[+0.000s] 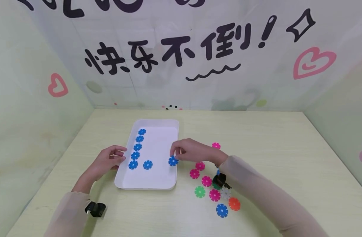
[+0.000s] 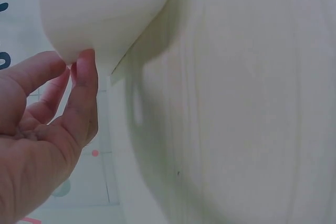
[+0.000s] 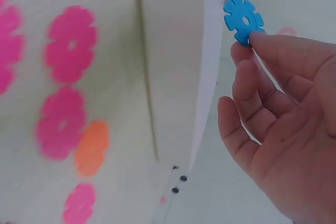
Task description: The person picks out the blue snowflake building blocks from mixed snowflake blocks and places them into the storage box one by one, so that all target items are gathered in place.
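My right hand (image 1: 187,148) is over the right rim of a white tray (image 1: 160,181). Between its thumb and index finger it pinches a blue notched plastic disc (image 3: 244,18) with a hole in the middle. On the tray's left side my left hand (image 1: 105,161) holds the rim, its fingertips against the outer wall in the left wrist view. Inside the tray, several blue discs (image 1: 138,147) form a slanting column along the left. One more blue disc (image 1: 147,165) lies to the right of that column's lower end.
Right of the tray, loose notched discs are scattered on the pale wooden table (image 1: 258,131): pink (image 1: 206,181), green (image 1: 200,192), orange (image 1: 234,204), grey (image 1: 225,193) and blue (image 1: 221,210). My right forearm partly covers some. A printed wall covering (image 1: 157,92) stands behind the table.
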Motion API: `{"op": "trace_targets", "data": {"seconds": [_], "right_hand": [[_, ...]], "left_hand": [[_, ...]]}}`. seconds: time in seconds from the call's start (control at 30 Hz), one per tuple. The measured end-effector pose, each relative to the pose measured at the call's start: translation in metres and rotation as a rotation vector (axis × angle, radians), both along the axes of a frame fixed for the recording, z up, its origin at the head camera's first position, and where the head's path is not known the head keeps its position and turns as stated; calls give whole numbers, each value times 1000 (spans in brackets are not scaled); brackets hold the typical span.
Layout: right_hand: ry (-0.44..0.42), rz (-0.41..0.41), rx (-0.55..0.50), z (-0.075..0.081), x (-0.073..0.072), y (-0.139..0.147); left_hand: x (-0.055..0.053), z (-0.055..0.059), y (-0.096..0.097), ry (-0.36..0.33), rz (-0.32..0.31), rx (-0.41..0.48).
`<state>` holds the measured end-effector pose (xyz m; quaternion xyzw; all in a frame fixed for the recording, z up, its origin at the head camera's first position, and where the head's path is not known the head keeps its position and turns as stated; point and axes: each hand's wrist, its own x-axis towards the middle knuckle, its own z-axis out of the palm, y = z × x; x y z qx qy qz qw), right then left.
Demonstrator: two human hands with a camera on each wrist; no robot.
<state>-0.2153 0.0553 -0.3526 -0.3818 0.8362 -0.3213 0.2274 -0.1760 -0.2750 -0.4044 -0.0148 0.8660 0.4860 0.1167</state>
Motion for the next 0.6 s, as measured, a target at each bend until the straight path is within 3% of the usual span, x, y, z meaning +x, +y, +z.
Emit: {"op": "trace_targets", "data": {"seconds": [0.33, 0.47, 0.6], "right_hand": [[22, 64, 4, 7, -22, -66], [-4, 47, 14, 1, -32, -84], [-82, -4, 25, -7, -42, -96]], "left_hand": [[2, 0, 0, -3, 0, 9], [1, 1, -1, -4, 1, 13], [1, 2, 0, -7, -1, 14]]}}
